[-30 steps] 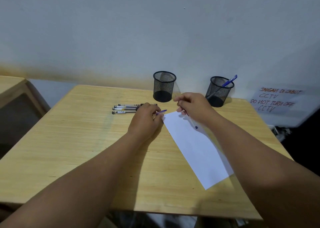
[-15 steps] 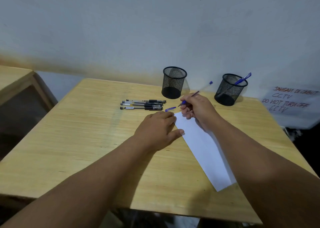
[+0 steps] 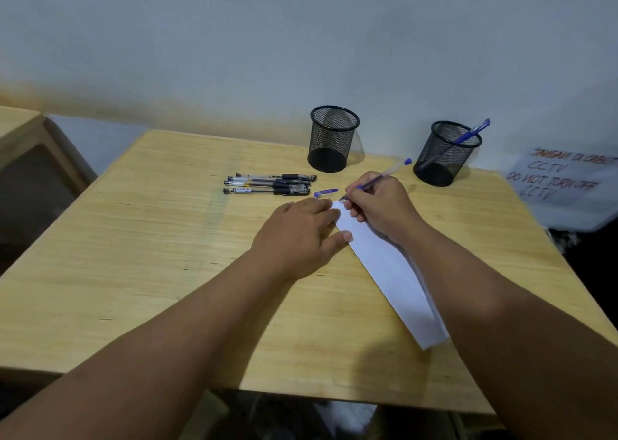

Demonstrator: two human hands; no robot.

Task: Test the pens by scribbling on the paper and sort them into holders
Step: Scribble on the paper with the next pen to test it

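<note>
right hand (image 3: 381, 205) writing, pen (image 3: 384, 174), paper (image 3: 388, 265)

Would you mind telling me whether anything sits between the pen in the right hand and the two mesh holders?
Nothing visible does. The blue pen in the right hand has bare table between it and both the left holder and right holder.

Pale wood table (image 3: 174, 259), matt grain; black wire-mesh holders (image 3: 333, 138); smooth white paper (image 3: 394, 272); clear plastic pens (image 3: 267, 183).

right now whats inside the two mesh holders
The right holder has one blue pen leaning out. The left holder shows no pens; its mesh partly hides the bottom.
</note>
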